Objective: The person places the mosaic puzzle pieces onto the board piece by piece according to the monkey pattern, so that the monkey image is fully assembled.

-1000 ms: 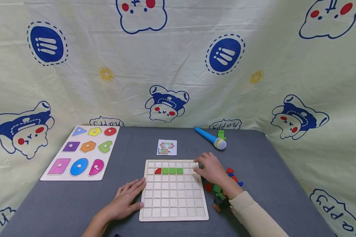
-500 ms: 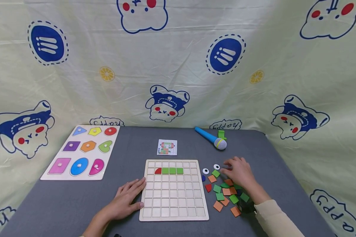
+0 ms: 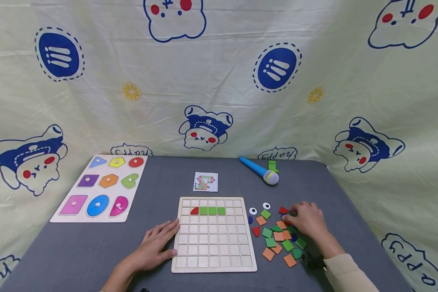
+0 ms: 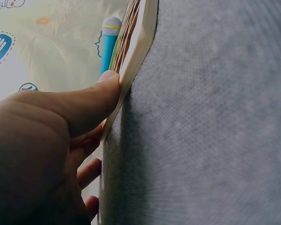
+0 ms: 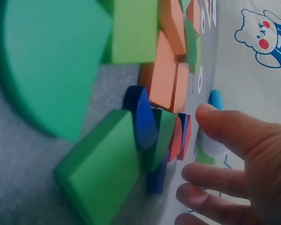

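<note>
My left hand lies at the left side of a pale wooden grid board, fingertips and thumb against its edge. In the left wrist view the thumb presses the edge of the board. A red quarter-round tile and a row of green square tiles sit in the board's second row. My right hand is over the far right of the loose tiles, beside a red tile. In the right wrist view its thumb and fingers are spread, with red and blue tiles near the tips.
Loose orange tiles, green tiles and round eye pieces lie right of the board. Behind it are a small pattern card and a blue toy microphone. A shape puzzle board lies at the back left.
My right hand has moved from the board's upper right corner to the right, then slightly nearer over the loose tiles, uncovering many of them. My left hand stays at the board's edge.
</note>
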